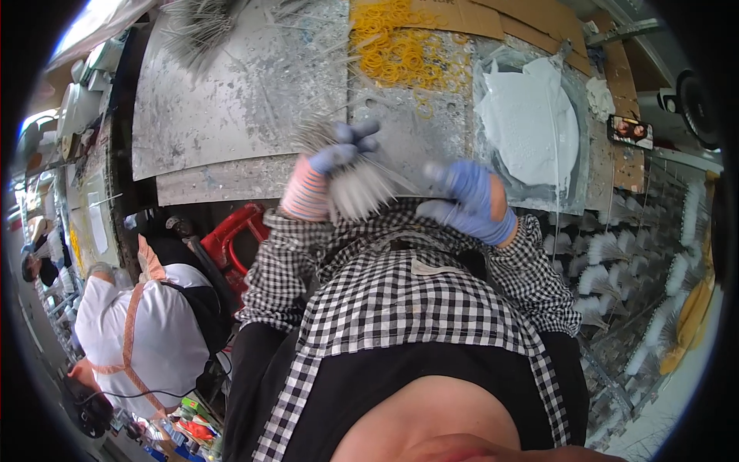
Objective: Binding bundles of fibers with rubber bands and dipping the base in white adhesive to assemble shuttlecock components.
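My left hand (339, 154), in a blue-grey glove with a striped cuff, is closed round a bundle of thin strands (362, 192). Its white, fanned end points down towards my checked apron, and thin grey ends (312, 135) stick out past the glove on the far side. To the right of the bundle, my right hand (469, 196), in a blue glove, is held at the table's near edge with thumb and fingers apart. Nothing shows between them. A few stray strands reach from the bundle towards this hand.
Yellow rubber bands (400, 54) lie scattered at the table's far middle. White paste (531, 123) covers a tray on the right, beside a phone (630, 132). More grey strands (196, 31) lie far left. White fanned bundles (608, 250) fill a rack at right. A co-worker (142, 331) sits left.
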A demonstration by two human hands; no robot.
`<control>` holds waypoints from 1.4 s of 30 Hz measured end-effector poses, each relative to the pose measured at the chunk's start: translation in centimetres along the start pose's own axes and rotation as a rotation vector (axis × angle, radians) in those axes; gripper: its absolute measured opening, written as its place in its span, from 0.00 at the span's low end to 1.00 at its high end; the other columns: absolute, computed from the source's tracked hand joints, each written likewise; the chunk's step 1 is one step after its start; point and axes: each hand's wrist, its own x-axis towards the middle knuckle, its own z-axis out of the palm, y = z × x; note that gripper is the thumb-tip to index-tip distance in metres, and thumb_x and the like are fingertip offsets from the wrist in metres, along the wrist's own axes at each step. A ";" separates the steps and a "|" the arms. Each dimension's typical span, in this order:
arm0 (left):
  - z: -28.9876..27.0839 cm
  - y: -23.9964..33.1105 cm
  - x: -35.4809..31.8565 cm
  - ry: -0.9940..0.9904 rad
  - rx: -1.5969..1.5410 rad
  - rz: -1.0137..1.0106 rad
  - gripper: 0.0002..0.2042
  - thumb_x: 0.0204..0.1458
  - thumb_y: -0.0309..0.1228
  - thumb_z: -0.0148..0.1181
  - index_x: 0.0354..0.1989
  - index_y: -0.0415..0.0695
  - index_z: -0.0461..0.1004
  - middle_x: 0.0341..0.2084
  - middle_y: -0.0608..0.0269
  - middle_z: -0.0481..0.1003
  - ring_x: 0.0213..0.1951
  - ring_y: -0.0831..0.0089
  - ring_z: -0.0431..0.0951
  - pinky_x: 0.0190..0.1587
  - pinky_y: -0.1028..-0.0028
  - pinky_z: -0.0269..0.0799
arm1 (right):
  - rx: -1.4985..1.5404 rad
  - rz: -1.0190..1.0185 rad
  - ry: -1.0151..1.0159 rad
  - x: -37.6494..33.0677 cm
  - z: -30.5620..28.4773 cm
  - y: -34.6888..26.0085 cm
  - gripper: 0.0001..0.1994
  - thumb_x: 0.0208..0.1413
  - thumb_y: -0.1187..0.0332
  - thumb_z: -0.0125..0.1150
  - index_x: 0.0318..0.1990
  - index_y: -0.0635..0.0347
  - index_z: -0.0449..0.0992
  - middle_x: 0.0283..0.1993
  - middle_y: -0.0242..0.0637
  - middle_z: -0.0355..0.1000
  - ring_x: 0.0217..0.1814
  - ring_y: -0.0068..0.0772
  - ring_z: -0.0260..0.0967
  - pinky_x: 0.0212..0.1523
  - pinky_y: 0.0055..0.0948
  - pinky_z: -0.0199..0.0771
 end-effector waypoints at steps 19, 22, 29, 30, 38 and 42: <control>2.4 -5.3 -2.2 0.002 0.359 -0.088 0.15 0.51 0.24 0.72 0.46 0.38 0.76 0.38 0.62 0.81 0.42 0.74 0.80 0.47 0.74 0.77 | 0.655 0.929 0.133 -1.9 4.6 -2.8 0.15 0.70 0.62 0.53 0.51 0.64 0.78 0.46 0.32 0.75 0.47 0.23 0.71 0.53 0.23 0.70; 2.0 -6.1 -2.4 0.002 0.542 0.003 0.15 0.52 0.24 0.69 0.48 0.40 0.75 0.40 0.62 0.81 0.43 0.73 0.80 0.48 0.72 0.77 | 0.753 0.960 0.274 -2.4 5.4 -3.1 0.14 0.69 0.62 0.55 0.49 0.64 0.78 0.44 0.36 0.75 0.48 0.27 0.71 0.53 0.27 0.71; 2.8 -5.8 -2.4 -0.048 0.611 0.106 0.12 0.52 0.23 0.69 0.44 0.38 0.77 0.37 0.61 0.82 0.41 0.75 0.80 0.46 0.73 0.77 | 0.550 0.887 0.112 -1.9 3.9 -2.9 0.16 0.68 0.62 0.56 0.55 0.63 0.78 0.46 0.37 0.76 0.51 0.26 0.72 0.56 0.26 0.71; 2.8 -5.7 -2.2 -0.049 0.612 0.107 0.12 0.52 0.23 0.69 0.44 0.38 0.77 0.37 0.61 0.82 0.41 0.75 0.80 0.46 0.73 0.77 | 0.647 0.911 0.141 -1.8 3.9 -2.5 0.17 0.68 0.61 0.56 0.56 0.63 0.78 0.47 0.38 0.76 0.51 0.26 0.73 0.56 0.26 0.72; 1.7 -7.0 -1.8 -0.158 0.754 -0.008 0.17 0.53 0.25 0.67 0.51 0.37 0.76 0.43 0.61 0.81 0.44 0.74 0.79 0.49 0.73 0.75 | 0.349 0.930 0.074 -2.9 4.6 -2.0 0.17 0.65 0.58 0.56 0.55 0.55 0.79 0.48 0.43 0.77 0.51 0.41 0.75 0.54 0.34 0.74; 1.1 -7.2 -2.3 -0.154 0.836 -0.023 0.17 0.53 0.26 0.68 0.50 0.36 0.75 0.43 0.59 0.81 0.45 0.72 0.80 0.50 0.72 0.75 | 0.089 0.687 -0.039 -3.4 4.0 -1.6 0.19 0.65 0.58 0.57 0.61 0.48 0.76 0.41 0.38 0.77 0.38 0.38 0.76 0.41 0.31 0.77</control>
